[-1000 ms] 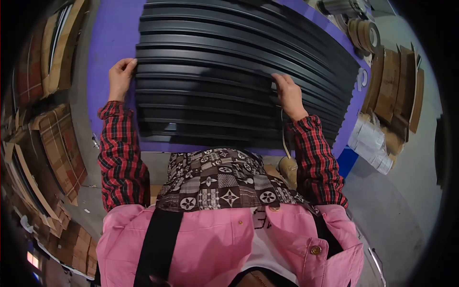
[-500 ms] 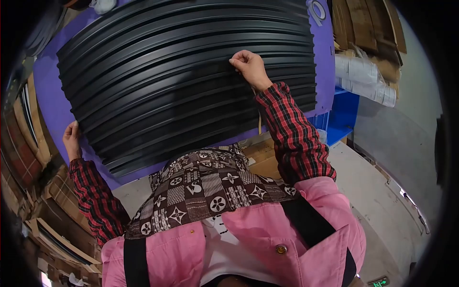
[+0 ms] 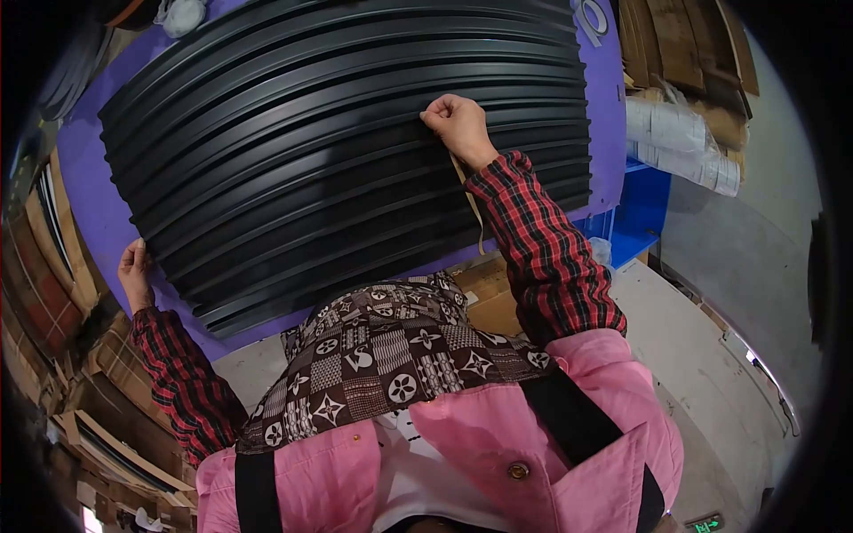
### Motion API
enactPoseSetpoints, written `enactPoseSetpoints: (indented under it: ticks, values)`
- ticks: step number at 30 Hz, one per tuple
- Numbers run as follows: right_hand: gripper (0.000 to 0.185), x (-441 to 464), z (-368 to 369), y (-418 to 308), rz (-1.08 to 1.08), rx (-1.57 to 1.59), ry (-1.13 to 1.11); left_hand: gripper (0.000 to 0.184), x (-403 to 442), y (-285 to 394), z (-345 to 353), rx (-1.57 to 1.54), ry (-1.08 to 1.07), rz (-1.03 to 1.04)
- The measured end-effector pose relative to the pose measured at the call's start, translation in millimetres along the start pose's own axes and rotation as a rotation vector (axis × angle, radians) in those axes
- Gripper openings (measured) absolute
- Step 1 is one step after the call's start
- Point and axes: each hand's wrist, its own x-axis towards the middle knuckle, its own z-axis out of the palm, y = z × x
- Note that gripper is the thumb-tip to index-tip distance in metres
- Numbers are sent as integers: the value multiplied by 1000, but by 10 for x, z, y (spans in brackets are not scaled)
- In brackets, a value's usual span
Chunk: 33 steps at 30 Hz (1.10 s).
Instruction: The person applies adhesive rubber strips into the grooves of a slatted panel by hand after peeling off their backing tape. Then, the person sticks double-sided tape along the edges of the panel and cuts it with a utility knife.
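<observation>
A large black ridged panel (image 3: 346, 133), its ribs running left to right, lies on a purple surface (image 3: 84, 182). Over its right-hand half is my right hand (image 3: 458, 123), thumb and fingertips pinched together. A narrow tan strip (image 3: 472, 202) hangs from that hand past the sleeve toward the panel's near edge. My left hand (image 3: 135, 274) is at the panel's left end, its fingers closed in a pinch close to the edge. Whatever sits between those left fingertips is too small to make out.
A roll of tape (image 3: 590, 19) lies at the far right corner, and a white bundle (image 3: 182, 16) at the far left. Plastic-wrapped rolls (image 3: 680, 138) and a blue shelf (image 3: 641, 209) stand on the right. Cardboard (image 3: 58, 293) is stacked on the left.
My left hand has shifted slightly down along the panel's left end. My right hand has moved a little left, still pinched, and more of the tan strip shows below it.
</observation>
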Motion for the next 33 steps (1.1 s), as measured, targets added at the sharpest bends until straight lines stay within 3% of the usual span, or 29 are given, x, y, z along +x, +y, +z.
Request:
enactPoseSetpoints:
  ticks: [5,8,9,13,17,19,20,22,24,27,28,29,30,31,33]
  values:
    - [10,15,-24,-21,-106,-173,3,11,16,-2,-20,-33,-20,-2]
    - [12,67,-186,51,175,330,-281,11,4,-38,6,-25,-16,20]
    - [12,58,-248,50,167,332,-267,12,12,-46,7,-21,-9,29]
    - [13,-93,-609,45,26,192,63,13,12,-3,-3,10,-36,39]
    - [11,-462,-1614,140,-116,219,410,17,151,-154,-138,18,-102,43]
    - [13,-712,-2228,173,-129,300,547,19,192,-193,-84,378,253,342]
    - [13,-819,-2521,218,-146,303,624,19,137,-35,18,378,250,354]
    - [13,-1016,-2997,314,-206,334,758,21,-216,428,570,714,381,473]
    - [15,-1215,-3412,449,-256,378,861,18,-702,749,1570,289,48,567]
    - [14,-1464,-3937,619,-214,362,1016,18,-1555,1030,3084,213,-609,344]
    - [15,-1497,-4125,815,-234,413,1046,20,-1870,1096,3567,166,-807,368]
    - [15,-1483,-4187,878,-222,405,1084,32,-2063,1205,3970,182,-941,541]
    - [14,-1527,-4310,1034,-282,431,1021,50,-2235,1156,4406,65,-1053,460]
    - [13,-1552,-4395,1198,-390,487,943,63,-2351,1123,4789,89,-1093,620]
    - [11,-1625,-4482,1227,-448,513,924,70,-2647,1223,5328,-57,-1130,729]
